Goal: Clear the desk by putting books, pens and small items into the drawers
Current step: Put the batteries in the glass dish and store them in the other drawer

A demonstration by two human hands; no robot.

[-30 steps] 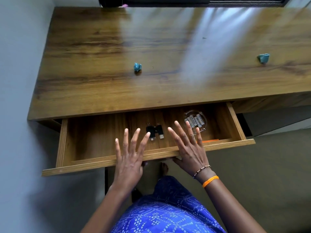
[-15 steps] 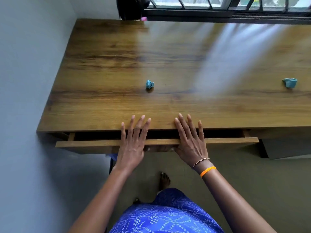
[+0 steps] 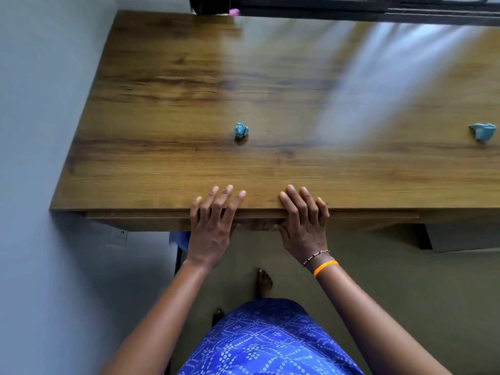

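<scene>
The wooden desk [image 3: 189, 90] fills the upper view. Its drawer front [image 3: 135, 219] sits nearly flush under the front edge, its contents hidden. My left hand [image 3: 213, 220] and my right hand [image 3: 304, 220] press flat against the drawer front, with straight fingers lying over the desk's front edge. A crumpled blue paper ball [image 3: 240, 130] lies mid-desk beyond my left hand. A second crumpled blue paper ball [image 3: 483, 131] lies at the far right of the desk.
A grey wall [image 3: 40, 131] runs along the desk's left side. A dark window frame [image 3: 351, 6] lines the back edge. A wall socket [image 3: 117, 236] sits below the desk's left end. My bare foot [image 3: 263, 282] stands on the floor under the desk.
The drawer was wide open one second ago, showing small items inside. Both hands pushed it inward, and it now sits almost shut under the desk edge.
</scene>
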